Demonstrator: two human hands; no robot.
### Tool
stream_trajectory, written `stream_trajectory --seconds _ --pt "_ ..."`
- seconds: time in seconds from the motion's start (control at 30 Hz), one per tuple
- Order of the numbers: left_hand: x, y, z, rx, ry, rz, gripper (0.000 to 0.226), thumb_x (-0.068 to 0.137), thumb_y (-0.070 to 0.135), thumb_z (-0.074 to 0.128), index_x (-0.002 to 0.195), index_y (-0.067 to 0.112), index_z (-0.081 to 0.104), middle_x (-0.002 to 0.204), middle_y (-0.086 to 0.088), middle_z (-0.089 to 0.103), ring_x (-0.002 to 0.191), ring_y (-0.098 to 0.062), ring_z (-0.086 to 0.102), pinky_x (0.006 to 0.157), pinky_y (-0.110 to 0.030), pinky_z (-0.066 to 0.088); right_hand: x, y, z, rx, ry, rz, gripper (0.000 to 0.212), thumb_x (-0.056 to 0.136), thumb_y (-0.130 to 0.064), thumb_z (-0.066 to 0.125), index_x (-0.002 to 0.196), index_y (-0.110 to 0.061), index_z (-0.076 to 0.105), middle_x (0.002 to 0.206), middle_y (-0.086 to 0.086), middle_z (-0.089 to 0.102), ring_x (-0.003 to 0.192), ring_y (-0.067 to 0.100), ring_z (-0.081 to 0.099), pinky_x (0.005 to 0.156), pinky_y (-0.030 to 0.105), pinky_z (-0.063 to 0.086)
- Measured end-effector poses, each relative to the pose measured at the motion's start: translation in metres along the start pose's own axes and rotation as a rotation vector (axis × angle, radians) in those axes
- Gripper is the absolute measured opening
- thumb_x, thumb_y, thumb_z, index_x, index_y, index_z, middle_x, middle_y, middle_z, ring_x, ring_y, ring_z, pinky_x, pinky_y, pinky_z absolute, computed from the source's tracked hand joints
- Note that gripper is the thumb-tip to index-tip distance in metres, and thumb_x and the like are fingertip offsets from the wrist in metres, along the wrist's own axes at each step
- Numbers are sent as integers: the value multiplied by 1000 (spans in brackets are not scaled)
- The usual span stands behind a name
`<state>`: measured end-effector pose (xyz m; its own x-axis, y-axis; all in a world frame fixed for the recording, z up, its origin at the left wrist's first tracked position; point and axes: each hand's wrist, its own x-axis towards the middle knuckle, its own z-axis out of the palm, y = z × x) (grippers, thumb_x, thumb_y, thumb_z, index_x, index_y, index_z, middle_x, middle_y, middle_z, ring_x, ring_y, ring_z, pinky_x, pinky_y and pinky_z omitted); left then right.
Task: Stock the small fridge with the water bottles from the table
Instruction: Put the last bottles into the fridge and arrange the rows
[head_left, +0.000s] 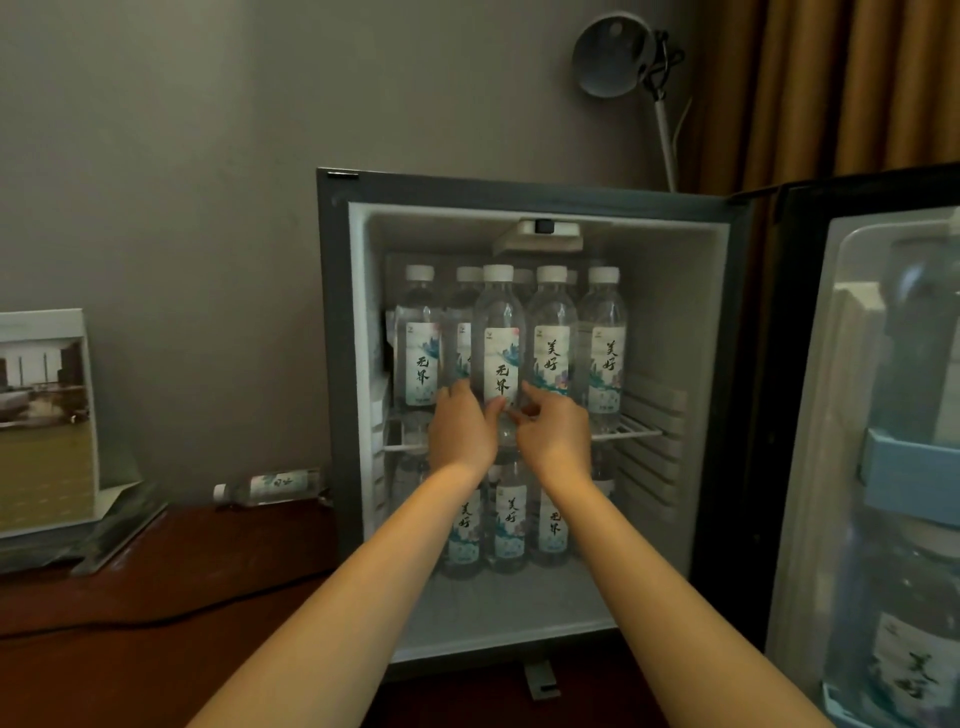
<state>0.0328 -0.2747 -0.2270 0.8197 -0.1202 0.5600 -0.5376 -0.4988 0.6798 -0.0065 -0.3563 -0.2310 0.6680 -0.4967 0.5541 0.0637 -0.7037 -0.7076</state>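
The small fridge (337, 364) stands open on the dark wooden table (156, 649). Several clear water bottles with white caps and labels stand on its upper wire shelf (628, 434), and more stand on its floor. Both my hands reach inside to the front middle bottle (498, 332) on the upper shelf. My left hand (460, 434) grips its lower part from the left. My right hand (553, 434) pinches it from the right with thumb and fingertips. One more water bottle (267, 487) lies on its side on the table, left of the fridge.
The fridge door (883, 415) hangs open at the right, with large bottles in its racks. A standing card with a photo (44, 421) and a tray sit at the table's left. A black cable (156, 618) crosses the table. A desk lamp (618, 57) rises behind the fridge.
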Motion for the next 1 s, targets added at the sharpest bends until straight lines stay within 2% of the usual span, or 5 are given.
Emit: stream_trajectory --seconds 0.27,0.4,0.5,0.7,1.0 --pt "-20 3 -8 -87 8 -74 53 94 30 52 139 10 32 143 -10 34 122 -25 47 89 -30 41 -21 -3 -10 57 12 -43 29 88 -4 54 115 -6 65 109 12 69 102 23 63 78 21 44" --pt "-49 -12 -22 -332 83 -12 33 94 15 50 127 15 48 111 -2 58 90 -12 55 73 -23 43 -40 -3 -4 157 -55 -14 21 88 -8 56 102 -9 70 94 10 71 87 23 66 75 31 52" --pt "-74 -35 -38 -374 157 52 15 93 12 50 104 19 59 85 1 63 75 -14 61 69 -34 52 -66 -1 14 248 -136 44 19 85 -4 56 94 -13 71 82 7 70 81 25 66 78 41 55" --pt "-99 -104 -73 -304 291 1 18 91 9 51 89 24 60 73 0 64 68 -19 65 66 -43 55 -113 -20 65 367 -326 66 15 89 -6 54 90 -11 68 71 3 65 74 22 65 76 41 56" --pt "-98 -231 -124 -228 381 -330 20 91 7 48 85 23 58 69 5 61 62 -12 61 69 -42 56 -149 -55 165 290 -540 -75 17 88 -11 56 92 -18 71 69 -7 65 73 12 66 77 35 56"
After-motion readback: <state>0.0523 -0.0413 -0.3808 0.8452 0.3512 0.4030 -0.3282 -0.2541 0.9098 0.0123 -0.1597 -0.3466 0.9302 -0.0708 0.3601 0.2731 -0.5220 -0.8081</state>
